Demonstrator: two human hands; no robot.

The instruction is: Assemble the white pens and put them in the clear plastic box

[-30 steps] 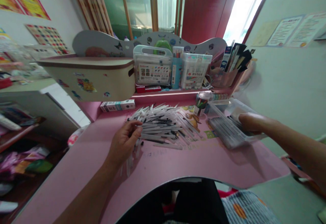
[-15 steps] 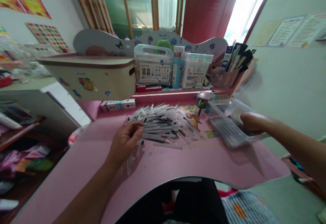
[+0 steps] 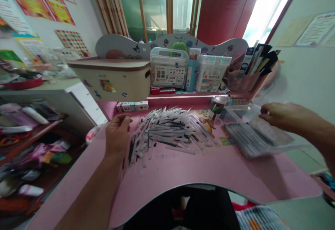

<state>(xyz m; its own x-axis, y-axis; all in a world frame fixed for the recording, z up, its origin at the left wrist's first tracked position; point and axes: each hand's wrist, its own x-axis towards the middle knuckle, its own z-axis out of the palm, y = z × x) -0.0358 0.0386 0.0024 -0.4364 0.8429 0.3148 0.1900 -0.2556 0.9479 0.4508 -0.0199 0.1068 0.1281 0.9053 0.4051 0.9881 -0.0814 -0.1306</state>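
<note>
A heap of slim white and clear pens (image 3: 170,128), some with black parts, lies loose on the pink desk. Beside the heap's left edge is my left hand (image 3: 116,132), its palm turned toward the pens, fingers loosely stretched and thumb on top; no held thing shows. On the right stands a clear plastic bin (image 3: 240,109) with more dark and pale pens (image 3: 247,141) laid lengthwise inside. Over the bin's right part, my right hand (image 3: 280,115) has its fingers curled closed. What they hold is hidden, and a whitish blur shows below them in the bin.
Behind the heap are a long carton (image 3: 133,106) and a round pencil jar (image 3: 217,108). The shelf above carries a cream lidded box (image 3: 112,83), clear marker cases (image 3: 170,71) and a pink pen holder (image 3: 243,81). The desk's curved front edge (image 3: 199,184) borders my lap.
My left hand has moved left off the pens to the heap's side. My right hand has risen from inside the bin. The view has turned slightly left.
</note>
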